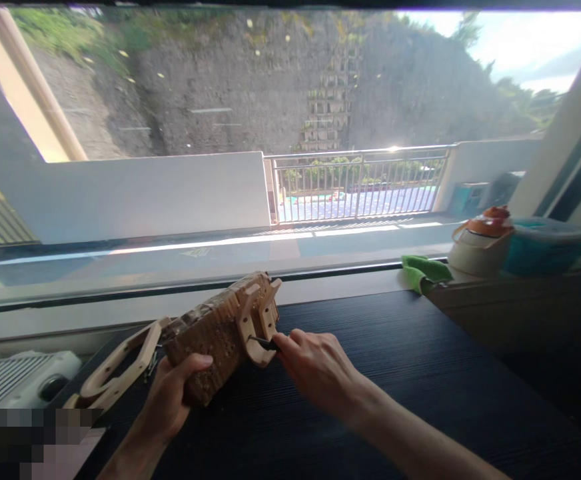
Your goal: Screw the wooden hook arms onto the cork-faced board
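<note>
My left hand point(173, 393) is closed around the near left end of a brown wooden block point(215, 327) with a rough edge, its thumb lying on the face. The block is tilted up over the black table. Against its right end sits a pale wooden bracket point(249, 317) with two arms and dark holes. My right hand point(315, 363) pinches a dark, thin screwdriver-like tool point(265, 343), its tip meeting the lower part of the bracket. The exact kind of tip is hidden. Left of the block rests a pale wooden frame point(120, 363), with several screws point(151, 365) beside it.
The black table point(370, 347) runs up to a windowsill. A green cloth point(424, 272) hangs over the far right corner, near a beige bottle with an orange lid point(481, 241) and a teal container point(550, 247). A white slatted appliance point(25, 378) stands at the left.
</note>
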Demonstrator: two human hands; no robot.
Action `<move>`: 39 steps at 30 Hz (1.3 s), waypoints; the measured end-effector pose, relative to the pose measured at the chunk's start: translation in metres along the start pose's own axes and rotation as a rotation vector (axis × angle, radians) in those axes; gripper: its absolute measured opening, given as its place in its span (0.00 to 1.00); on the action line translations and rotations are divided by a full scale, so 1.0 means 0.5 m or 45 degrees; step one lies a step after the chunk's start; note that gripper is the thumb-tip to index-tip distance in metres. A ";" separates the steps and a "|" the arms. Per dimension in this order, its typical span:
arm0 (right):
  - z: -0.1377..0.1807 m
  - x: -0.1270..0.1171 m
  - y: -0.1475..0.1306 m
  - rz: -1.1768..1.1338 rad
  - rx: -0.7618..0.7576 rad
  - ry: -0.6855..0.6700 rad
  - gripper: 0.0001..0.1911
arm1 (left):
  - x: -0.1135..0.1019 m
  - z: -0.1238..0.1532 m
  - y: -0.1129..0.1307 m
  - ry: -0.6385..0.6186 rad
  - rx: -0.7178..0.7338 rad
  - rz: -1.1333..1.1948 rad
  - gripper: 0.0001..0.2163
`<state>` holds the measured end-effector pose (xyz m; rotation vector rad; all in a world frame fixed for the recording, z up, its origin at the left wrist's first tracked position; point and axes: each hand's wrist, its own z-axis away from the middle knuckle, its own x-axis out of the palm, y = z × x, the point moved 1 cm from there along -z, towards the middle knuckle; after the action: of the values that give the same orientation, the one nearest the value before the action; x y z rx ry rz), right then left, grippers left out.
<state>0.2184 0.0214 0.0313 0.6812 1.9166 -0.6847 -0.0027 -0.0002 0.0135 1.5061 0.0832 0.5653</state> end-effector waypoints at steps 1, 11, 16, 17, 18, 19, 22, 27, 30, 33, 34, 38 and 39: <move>0.000 0.003 -0.002 -0.085 0.062 0.001 0.13 | -0.001 0.000 0.001 -0.027 0.017 -0.001 0.23; -0.006 -0.016 0.007 -0.332 0.217 -0.001 0.14 | 0.013 0.004 -0.001 0.073 0.048 0.059 0.24; -0.001 -0.014 -0.002 0.008 -0.046 0.051 0.14 | 0.019 0.007 -0.003 0.088 0.024 0.070 0.24; 0.000 -0.009 -0.005 -0.020 -0.060 0.070 0.14 | 0.019 0.007 -0.001 0.086 0.025 0.079 0.24; -0.001 -0.002 -0.007 -0.089 -0.051 0.097 0.14 | 0.018 0.008 0.001 0.081 0.031 0.090 0.25; -0.001 0.004 -0.009 -0.197 -0.015 0.129 0.14 | 0.017 0.009 0.004 0.076 0.045 0.104 0.26; -0.005 0.020 -0.008 -0.663 0.224 0.198 0.13 | 0.014 0.011 0.011 0.069 0.097 0.138 0.28; -0.008 0.015 0.002 -0.849 0.415 0.083 0.14 | 0.019 0.013 0.006 0.104 0.059 0.102 0.25; -0.004 -0.001 0.003 -0.517 0.305 0.093 0.14 | 0.023 0.012 -0.002 0.108 0.033 0.085 0.23; -0.001 -0.015 -0.001 -0.298 0.159 0.098 0.15 | 0.022 0.012 -0.004 0.115 0.038 0.087 0.23; -0.001 -0.018 -0.003 -0.238 0.113 0.077 0.14 | 0.021 0.013 -0.004 0.115 0.038 0.092 0.23; -0.004 -0.016 -0.004 -0.127 0.001 0.051 0.12 | 0.018 0.013 0.000 0.130 -0.005 0.142 0.25; -0.004 -0.012 -0.003 -0.177 0.001 0.075 0.12 | 0.018 0.014 0.001 0.135 -0.011 0.156 0.25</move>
<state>0.2182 0.0207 0.0377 0.5782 2.0320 -0.7588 0.0076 -0.0030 0.0172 1.4796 0.0705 0.7434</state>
